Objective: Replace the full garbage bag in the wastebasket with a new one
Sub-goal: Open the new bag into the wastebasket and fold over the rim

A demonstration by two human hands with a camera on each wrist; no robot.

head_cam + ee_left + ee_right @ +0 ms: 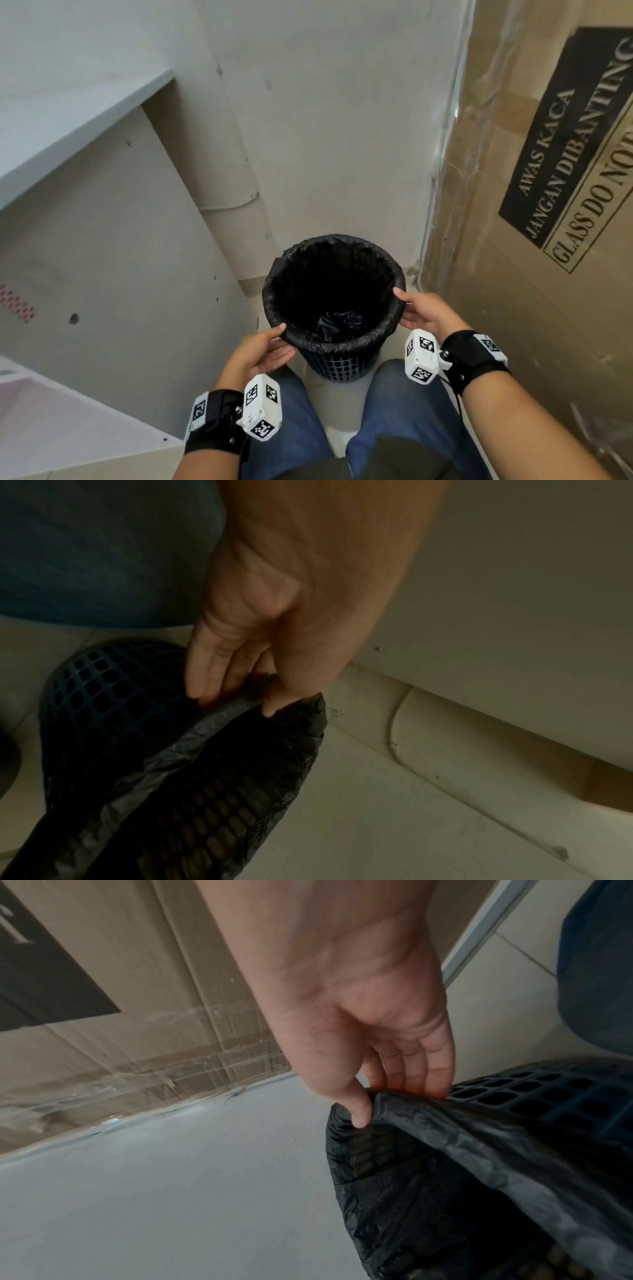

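Observation:
A dark blue lattice wastebasket (pixel 342 365) stands on the floor between my knees. A black garbage bag (pixel 329 240) lines it, its edge folded over the rim. Crumpled black plastic (pixel 339 323) lies at the bottom inside. My left hand (pixel 286 339) pinches the bag's folded edge at the near-left rim, thumb on top and fingers below. My right hand (pixel 400 306) pinches it at the right rim the same way. The left wrist view shows the left hand (pixel 236 699) on the bag (pixel 205 777) over the basket (pixel 103 691). The right wrist view shows the right hand (pixel 394 1104) on the bag (pixel 445 1150).
A tall cardboard box (pixel 548 171) wrapped in clear film and marked as glass stands close on the right. A grey-white cabinet panel (pixel 102 240) flanks the left, with a wall (pixel 325 120) behind the basket. My jeans-clad knees (pixel 291 428) are near the basket on the tiled floor.

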